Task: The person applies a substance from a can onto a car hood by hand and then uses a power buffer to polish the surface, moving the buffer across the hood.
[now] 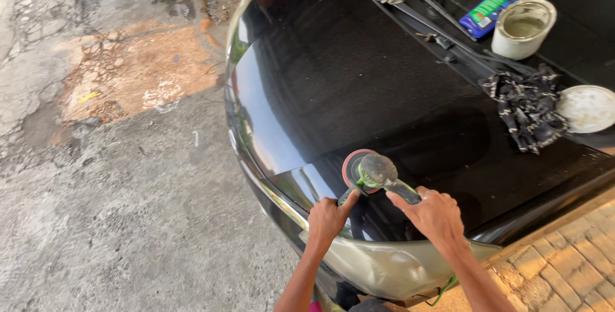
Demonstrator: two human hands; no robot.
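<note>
Polisher sits low in the centre of the frame, its pad flat on the black car hood. My left hand is clamped on its side grip, my right hand wrapped around its rear handle. Tub, bottle and rag lie upper right.

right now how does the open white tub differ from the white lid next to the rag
The open white tub stands upright, deep, with greyish paste inside; the white lid lies flat and shallow. The tub sits apart from the dark rag; the lid touches it. Both are round, white and rest near the windscreen base of the black car.
</note>
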